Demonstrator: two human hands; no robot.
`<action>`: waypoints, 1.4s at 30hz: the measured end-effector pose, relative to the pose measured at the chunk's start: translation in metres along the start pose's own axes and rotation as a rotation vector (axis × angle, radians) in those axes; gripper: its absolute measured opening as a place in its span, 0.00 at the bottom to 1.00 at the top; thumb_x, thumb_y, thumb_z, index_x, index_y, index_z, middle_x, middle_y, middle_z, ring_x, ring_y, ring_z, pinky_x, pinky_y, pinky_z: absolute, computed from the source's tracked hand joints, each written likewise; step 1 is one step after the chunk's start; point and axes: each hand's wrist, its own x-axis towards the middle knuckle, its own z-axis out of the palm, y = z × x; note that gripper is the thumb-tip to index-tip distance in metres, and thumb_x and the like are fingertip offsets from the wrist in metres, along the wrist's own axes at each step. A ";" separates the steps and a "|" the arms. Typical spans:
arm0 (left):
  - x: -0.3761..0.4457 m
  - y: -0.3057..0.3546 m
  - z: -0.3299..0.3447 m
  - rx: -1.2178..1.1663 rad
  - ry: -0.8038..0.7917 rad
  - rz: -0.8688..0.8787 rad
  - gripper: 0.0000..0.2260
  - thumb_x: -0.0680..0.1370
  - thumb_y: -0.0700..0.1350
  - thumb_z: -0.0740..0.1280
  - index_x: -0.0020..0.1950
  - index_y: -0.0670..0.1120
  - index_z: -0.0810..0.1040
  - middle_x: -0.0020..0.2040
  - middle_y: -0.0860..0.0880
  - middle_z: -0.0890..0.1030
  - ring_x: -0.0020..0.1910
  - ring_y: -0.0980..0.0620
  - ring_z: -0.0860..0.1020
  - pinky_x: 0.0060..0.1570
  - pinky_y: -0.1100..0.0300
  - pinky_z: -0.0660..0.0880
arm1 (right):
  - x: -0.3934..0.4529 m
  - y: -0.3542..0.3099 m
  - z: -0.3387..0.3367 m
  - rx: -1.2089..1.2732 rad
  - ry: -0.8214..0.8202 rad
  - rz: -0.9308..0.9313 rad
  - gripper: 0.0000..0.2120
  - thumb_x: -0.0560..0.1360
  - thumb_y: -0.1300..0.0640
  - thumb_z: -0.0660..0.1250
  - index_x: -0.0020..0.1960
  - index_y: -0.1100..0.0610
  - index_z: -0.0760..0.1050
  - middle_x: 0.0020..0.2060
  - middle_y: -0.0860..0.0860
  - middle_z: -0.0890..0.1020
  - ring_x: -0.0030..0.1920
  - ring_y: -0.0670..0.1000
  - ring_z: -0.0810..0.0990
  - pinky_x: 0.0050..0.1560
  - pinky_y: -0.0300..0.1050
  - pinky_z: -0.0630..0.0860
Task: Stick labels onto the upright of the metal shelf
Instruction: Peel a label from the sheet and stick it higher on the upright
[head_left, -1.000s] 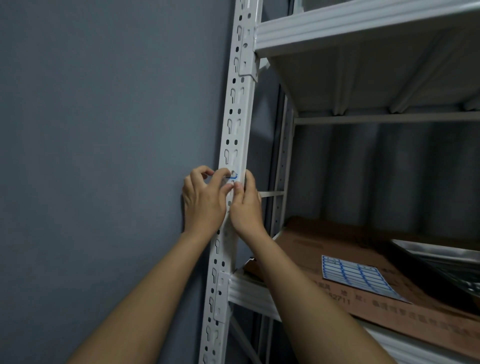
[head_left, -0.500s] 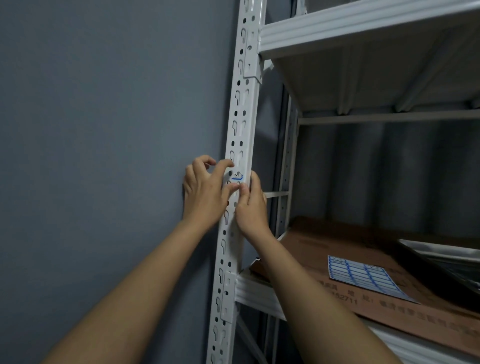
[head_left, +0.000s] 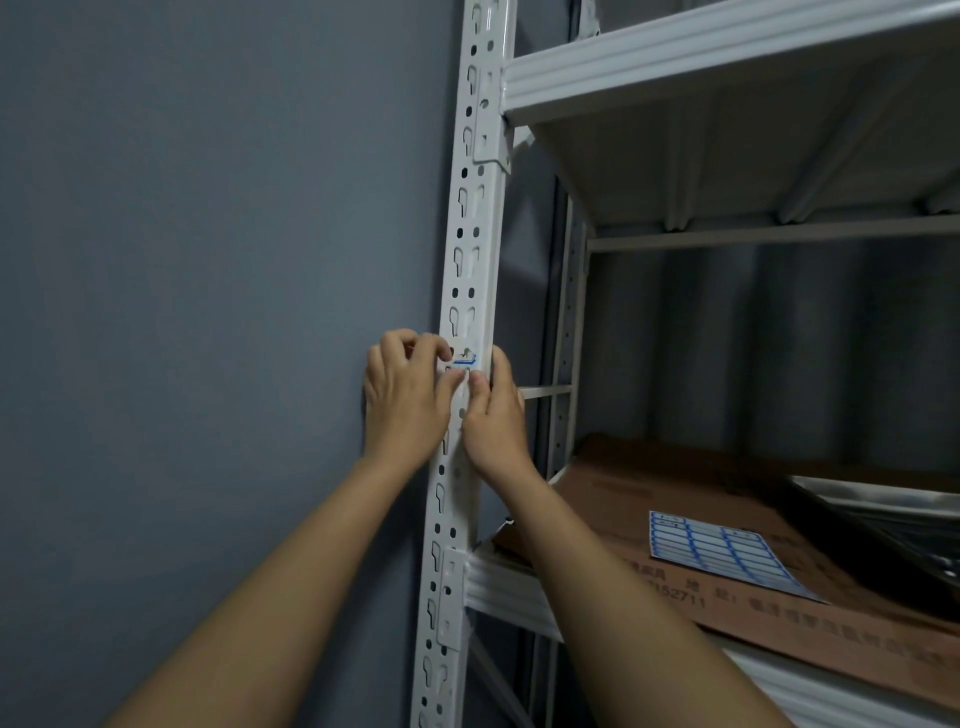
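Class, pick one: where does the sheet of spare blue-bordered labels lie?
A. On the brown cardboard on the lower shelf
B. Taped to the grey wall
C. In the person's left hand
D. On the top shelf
A: the label sheet lies flat on the brown cardboard, right of both hands.

A storeroom: white slotted metal shelving (head_left: 470, 270), flattened cardboard (head_left: 675, 499), grey wall (head_left: 208, 260)
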 end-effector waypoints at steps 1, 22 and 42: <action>0.001 0.001 0.000 -0.003 0.014 0.008 0.08 0.75 0.46 0.68 0.52 0.46 0.76 0.52 0.45 0.71 0.53 0.45 0.69 0.51 0.53 0.68 | 0.000 0.000 -0.001 -0.005 0.000 -0.002 0.20 0.82 0.52 0.52 0.73 0.54 0.61 0.67 0.55 0.72 0.67 0.57 0.68 0.67 0.57 0.66; 0.014 0.000 0.000 0.243 0.106 0.358 0.12 0.75 0.46 0.59 0.41 0.42 0.79 0.38 0.46 0.77 0.35 0.46 0.75 0.31 0.59 0.65 | 0.002 0.006 0.000 -0.004 0.011 -0.025 0.20 0.83 0.52 0.51 0.74 0.54 0.61 0.68 0.54 0.72 0.68 0.55 0.67 0.68 0.57 0.65; 0.037 -0.012 0.010 0.573 0.153 0.630 0.08 0.71 0.43 0.58 0.36 0.44 0.74 0.33 0.48 0.73 0.29 0.51 0.73 0.24 0.60 0.62 | 0.002 0.004 -0.002 -0.029 0.013 -0.035 0.20 0.83 0.55 0.52 0.74 0.55 0.61 0.67 0.55 0.73 0.68 0.56 0.67 0.68 0.49 0.64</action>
